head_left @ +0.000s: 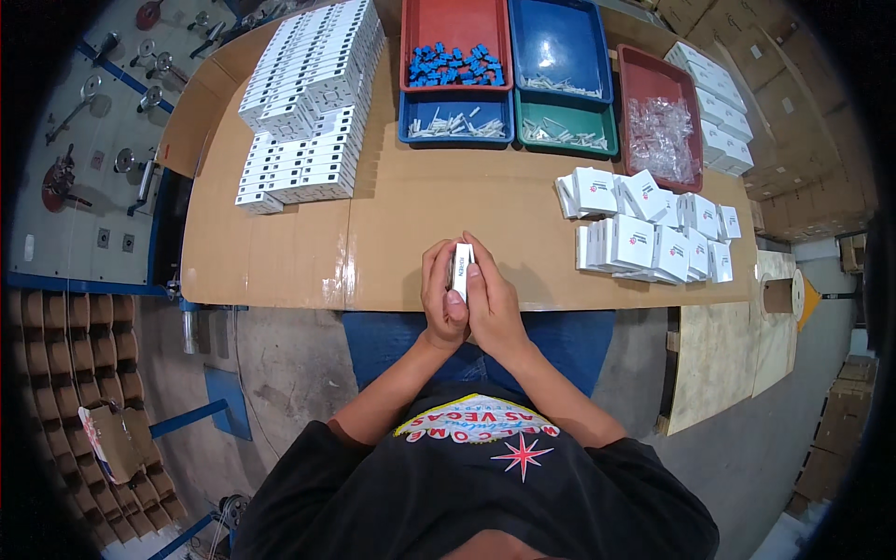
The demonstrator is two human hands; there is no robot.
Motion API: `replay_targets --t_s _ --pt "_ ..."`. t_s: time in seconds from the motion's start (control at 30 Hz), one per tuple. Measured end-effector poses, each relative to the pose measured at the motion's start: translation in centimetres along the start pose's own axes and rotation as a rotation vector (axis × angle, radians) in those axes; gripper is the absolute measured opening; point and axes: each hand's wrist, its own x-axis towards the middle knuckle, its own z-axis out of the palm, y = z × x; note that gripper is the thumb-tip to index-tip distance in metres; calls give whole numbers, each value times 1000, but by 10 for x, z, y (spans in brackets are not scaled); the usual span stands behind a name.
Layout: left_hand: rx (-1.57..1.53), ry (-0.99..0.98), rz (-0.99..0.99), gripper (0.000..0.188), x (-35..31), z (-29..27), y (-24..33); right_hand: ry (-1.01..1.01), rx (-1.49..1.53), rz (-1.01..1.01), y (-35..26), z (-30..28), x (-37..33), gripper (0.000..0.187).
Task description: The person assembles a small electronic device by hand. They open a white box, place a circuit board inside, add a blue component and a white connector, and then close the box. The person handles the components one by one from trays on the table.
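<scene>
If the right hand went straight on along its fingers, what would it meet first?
The right hand would probably meet the small blue tray first, beyond the cardboard; its height is unclear.

We count five trays [560, 37]: two red, two blue, one green. One left hand [439, 294], one right hand [495, 303], one held box [462, 264]. Blue parts [453, 69], piled boxes [632, 243] overlap; we can't total them.

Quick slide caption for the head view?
Left hand and right hand together hold a small white box at a cardboard-covered table.
</scene>
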Motion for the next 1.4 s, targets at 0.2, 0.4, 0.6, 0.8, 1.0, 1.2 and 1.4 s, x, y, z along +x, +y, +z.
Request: replay_targets --t_s 0.2,0.4,0.6,0.8,1.0,1.2,1.4 --pt "27 -17 27 77 -5 2 2 -27 -10 69 -6 -6 -3 38" --pt "23 11 6 80 -4 7 4 6 -44 68 -4 -8 -2 36" --pt "-2 3 -57 82 -2 12 -1 15 -107 92 -5 -11 5 34" --pt "-401 349 -374 77 5 6 -15 179 -154 99 22 -34 18 32" --pt "-769 497 -830 66 29 -10 -27 217 18 222 56 -56 25 31" --pt "-609 353 -760 53 16 -10 -69 283 -36 317 133 -65 27 34" --pt "184 43 -462 64 -2 -31 -93 274 -438 92 142 -72 31 53"
